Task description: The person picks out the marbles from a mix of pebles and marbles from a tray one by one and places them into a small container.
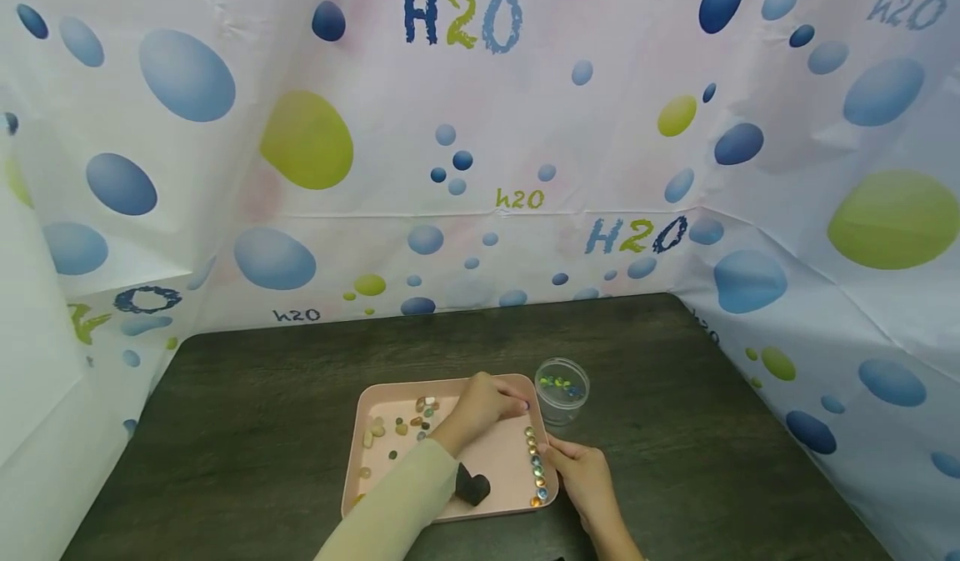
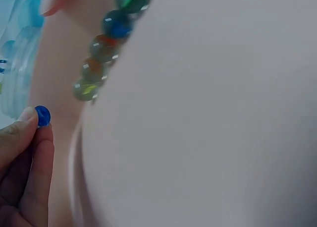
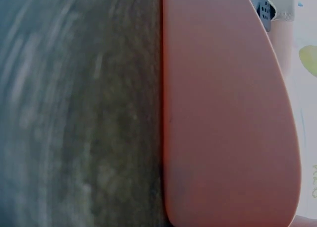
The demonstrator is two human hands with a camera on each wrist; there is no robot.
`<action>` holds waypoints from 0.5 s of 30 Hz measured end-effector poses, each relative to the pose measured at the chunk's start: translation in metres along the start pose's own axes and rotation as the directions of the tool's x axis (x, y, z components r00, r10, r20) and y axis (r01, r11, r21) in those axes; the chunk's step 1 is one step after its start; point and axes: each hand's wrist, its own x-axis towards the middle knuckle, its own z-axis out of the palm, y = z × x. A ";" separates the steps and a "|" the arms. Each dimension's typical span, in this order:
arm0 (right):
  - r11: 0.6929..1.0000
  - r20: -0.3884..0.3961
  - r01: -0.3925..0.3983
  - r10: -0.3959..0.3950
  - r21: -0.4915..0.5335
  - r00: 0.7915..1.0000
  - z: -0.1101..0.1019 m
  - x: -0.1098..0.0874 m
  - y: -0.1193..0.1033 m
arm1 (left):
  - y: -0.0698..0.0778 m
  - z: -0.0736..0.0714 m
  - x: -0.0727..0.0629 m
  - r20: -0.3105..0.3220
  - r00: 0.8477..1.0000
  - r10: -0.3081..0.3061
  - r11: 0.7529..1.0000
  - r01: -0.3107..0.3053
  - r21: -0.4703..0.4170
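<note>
My left hand (image 1: 480,407) reaches over the pink tray (image 1: 491,453) to its far right corner. In the left wrist view, its thumb and fingertip pinch a blue glass marble (image 2: 43,116). A row of glass marbles (image 1: 536,465) runs along the tray's right side, and the blue one is held just beyond the row's far end. My right hand (image 1: 581,473) grips the tray's right rim beside the row. The right wrist view shows mostly the tray's outer wall (image 3: 228,113), with the right fingers almost wholly out of sight.
A clear round jar (image 1: 562,390) with several green and blue marbles inside stands just outside the tray's far right corner. Small polished stones (image 1: 401,428) lie scattered in the tray's left half. The dark wooden table (image 1: 675,394) meets a patterned curtain (image 1: 480,252) behind.
</note>
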 end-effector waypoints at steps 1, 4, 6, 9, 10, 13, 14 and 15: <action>1.000 0.000 0.002 -0.002 0.000 1.000 0.000 0.000 -0.001 | 0.002 -0.003 0.001 -0.011 1.000 -0.009 1.000 0.009 0.004; 1.000 -0.001 0.010 -0.010 -0.015 1.000 0.001 0.001 -0.003 | 0.009 -0.010 0.002 -0.034 0.999 -0.033 0.999 0.033 0.013; 0.999 -0.007 0.012 -0.012 -0.032 1.000 0.001 0.001 -0.004 | 0.013 -0.014 0.002 -0.034 0.999 -0.038 0.999 0.039 0.013; 0.999 -0.017 0.010 -0.011 -0.054 1.000 0.001 0.000 -0.004 | 0.018 -0.017 0.002 -0.023 0.999 -0.031 0.999 0.031 0.006; 0.998 -0.018 0.008 -0.009 -0.060 1.000 0.000 0.000 -0.004 | 0.018 -0.017 0.002 -0.020 0.999 -0.031 1.000 0.031 0.002; 0.997 -0.017 0.003 -0.004 -0.081 1.000 -0.001 -0.001 -0.002 | 0.020 -0.015 0.001 -0.018 0.999 -0.035 0.999 0.035 -0.008; 0.996 -0.015 -0.001 -0.001 -0.085 1.000 -0.001 -0.002 -0.002 | 0.020 -0.014 0.001 -0.020 0.999 -0.031 1.000 0.031 -0.001; 0.996 -0.013 -0.007 0.006 -0.085 1.000 -0.001 -0.003 -0.001 | 0.021 -0.013 0.001 -0.022 0.999 -0.029 1.000 0.029 0.002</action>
